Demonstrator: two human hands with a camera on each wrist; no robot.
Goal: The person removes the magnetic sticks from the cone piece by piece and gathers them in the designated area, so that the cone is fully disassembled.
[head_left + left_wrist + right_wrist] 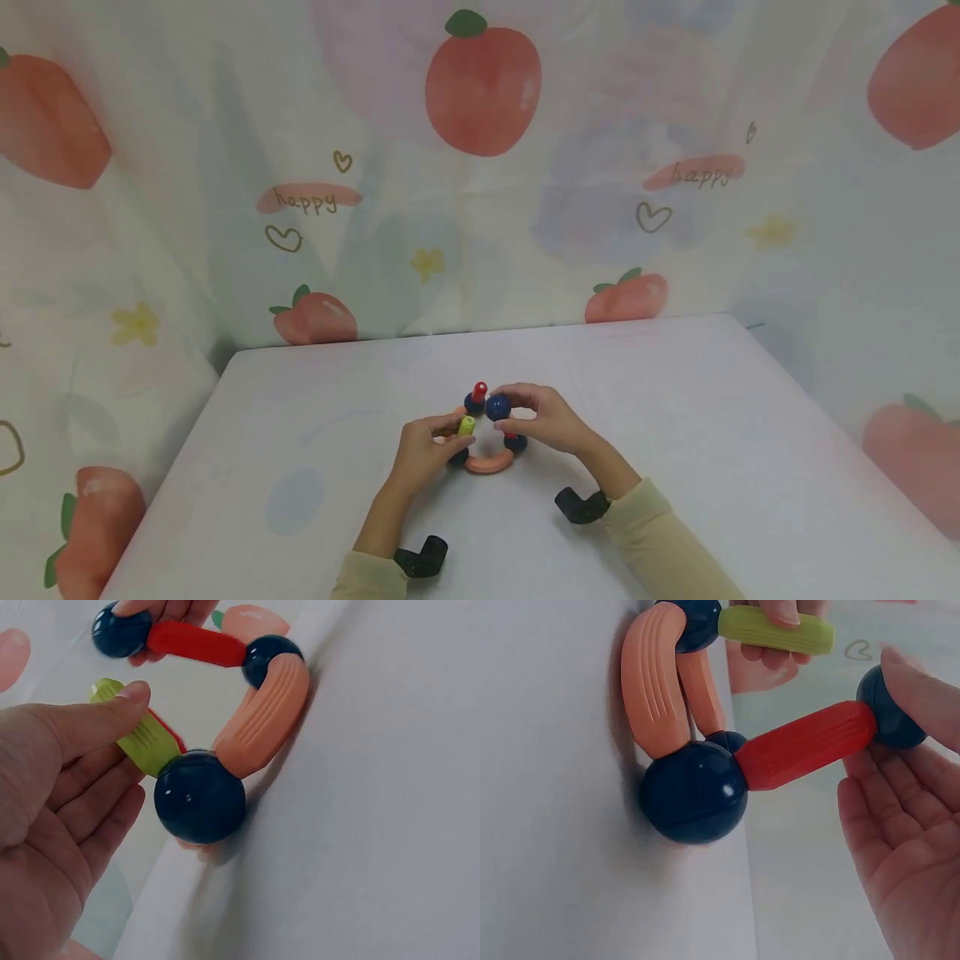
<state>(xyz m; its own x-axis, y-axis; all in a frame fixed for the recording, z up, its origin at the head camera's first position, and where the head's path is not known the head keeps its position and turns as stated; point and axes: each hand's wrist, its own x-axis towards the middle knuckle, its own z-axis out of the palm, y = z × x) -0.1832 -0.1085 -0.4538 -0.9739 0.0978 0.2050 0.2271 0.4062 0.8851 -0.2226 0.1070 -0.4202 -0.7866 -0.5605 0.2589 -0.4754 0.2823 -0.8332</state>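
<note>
My left hand pinches a yellow-green rod between thumb and fingers. The rod stands up from a dark blue ball. My right hand holds another blue ball between thumb and fingers, at the top end of a slanting red rod. That rod's lower end meets a blue ball on the table. Curved orange pieces join the lower balls into a ring. At the ring's far side, a second red rod rises from a blue ball.
The white tabletop spreads around the ring. A printed curtain with peaches and hearts hangs behind and at both sides. Black wrist-worn pieces stick out beside each forearm, close above the table.
</note>
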